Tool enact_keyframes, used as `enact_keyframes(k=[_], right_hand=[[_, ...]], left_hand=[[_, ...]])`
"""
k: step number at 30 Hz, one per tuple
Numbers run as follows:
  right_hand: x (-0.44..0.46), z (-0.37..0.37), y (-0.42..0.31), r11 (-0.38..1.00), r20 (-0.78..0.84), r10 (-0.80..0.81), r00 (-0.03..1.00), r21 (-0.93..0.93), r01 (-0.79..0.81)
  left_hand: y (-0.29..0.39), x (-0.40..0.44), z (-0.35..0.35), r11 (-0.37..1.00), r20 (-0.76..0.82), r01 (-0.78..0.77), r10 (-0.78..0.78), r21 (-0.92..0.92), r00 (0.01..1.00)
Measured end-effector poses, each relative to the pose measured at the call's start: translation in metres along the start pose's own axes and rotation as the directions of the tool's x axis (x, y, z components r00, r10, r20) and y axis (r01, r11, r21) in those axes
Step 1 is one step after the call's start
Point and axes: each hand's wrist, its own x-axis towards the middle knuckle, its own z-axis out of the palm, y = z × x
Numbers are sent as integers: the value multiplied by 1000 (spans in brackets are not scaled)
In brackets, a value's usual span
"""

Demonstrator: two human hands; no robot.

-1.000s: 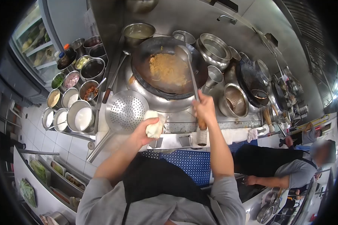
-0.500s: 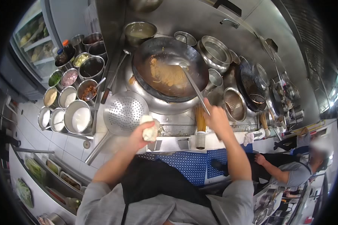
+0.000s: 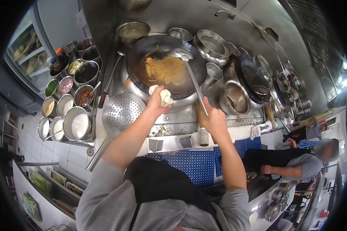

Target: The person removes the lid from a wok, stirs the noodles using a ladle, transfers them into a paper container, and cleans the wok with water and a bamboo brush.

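My left hand is closed on a folded white cloth, at the near rim of a large dark wok. Whether the cloth touches the rim, I cannot tell. Yellowish-orange noodle-like food lies in the wok. My right hand grips a long metal ladle; its bowl is over the far right part of the wok, beside the food. Below the right hand stands a bundle of thin sticks in a holder, partly hidden by the hand.
A perforated strainer rests left of my left forearm. Several ingredient pots stand farther left. Metal bowls and a second dark wok are on the right. Another person stands at the lower right.
My left hand has moved forward with the cloth, from beside the strainer to the wok's near rim. The ladle has shifted within the wok, and my right hand has changed its angle.
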Motion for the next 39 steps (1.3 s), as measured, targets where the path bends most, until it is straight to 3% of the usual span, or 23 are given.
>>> enact_keyframes(k=[3, 6, 9, 12, 14, 16, 17, 18, 20, 21, 23, 25, 26, 27, 28, 30, 34, 35, 38, 39], right_hand=[[14, 10, -2, 995, 38, -34, 999, -92, 37], [-23, -6, 5, 997, 159, -79, 984, 8, 78], [-63, -39, -12, 998, 184, 6, 983, 53, -16], [-75, -60, -21, 993, 160, 6, 987, 112, -24], [-77, -87, -26, 929, 311, 118, 943, 301, -215], [-88, -122, -28, 881, 446, 113, 888, 368, -297], [-93, -123, -16, 825, 483, 112, 868, 442, -352], [-90, -128, -17, 849, 509, 95, 855, 407, -337], [-68, -111, -25, 939, 481, 42, 876, 280, -199], [-54, -86, -16, 984, 360, -97, 928, 176, 35], [-25, -36, -4, 995, 238, -91, 967, 61, 78], [-5, -21, -8, 998, 196, -51, 979, 58, 40], [2, -19, -10, 998, 171, -34, 985, 64, 23], [-3, -28, -17, 996, 56, -65, 996, 64, 61], [-9, -40, -22, 996, 68, -41, 997, 84, 35], [-27, -63, -29, 993, 131, 13, 991, 112, -28], [-48, -78, -41, 935, 139, 149, 979, 303, -185], [-47, -59, -28, 944, 41, 79, 996, 317, -88], [-45, -40, -21, 967, 107, 122, 987, 211, -142], [-46, -23, -12, 980, 13, 52, 999, 191, -54]], left_hand=[[-1, -4, 0, 999, -43, -37, 36, -17, 998], [0, -3, -9, 998, 16, -53, 54, -15, 998], [10, 0, 4, 989, -10, 27, -28, -145, 1000], [8, 22, 10, 996, -155, 8, -22, -92, 988], [1, -6, 20, 993, -221, -69, 45, -100, 974], [13, -44, 38, 984, -179, -106, 80, -140, 981], [19, -69, 43, 986, -129, -52, 31, -157, 991], [12, -68, 40, 984, -134, -40, 17, -174, 991], [16, -60, 41, 981, -125, -40, 16, -189, 992], [11, -52, 36, 982, -106, -50, 30, -183, 994], [-12, -41, 20, 979, -86, -145, 134, -140, 987], [-48, -35, -4, 963, -31, -222, 220, -151, 975], [-64, -47, -11, 949, -40, -203, 199, -242, 979], [-62, -91, -3, 966, -51, -183, 177, -182, 983], [-57, -116, 4, 978, -117, -106, 86, -179, 989], [-41, -131, 20, 969, -67, -112, 99, -223, 993], [-12, -56, 27, 976, -96, -135, 119, -173, 988], [-7, -45, 31, 973, -106, -153, 136, -174, 985], [-5, -25, 30, 970, -150, -172, 146, -174, 978], [-5, -18, 29, 970, -157, -167, 140, -176, 978]])
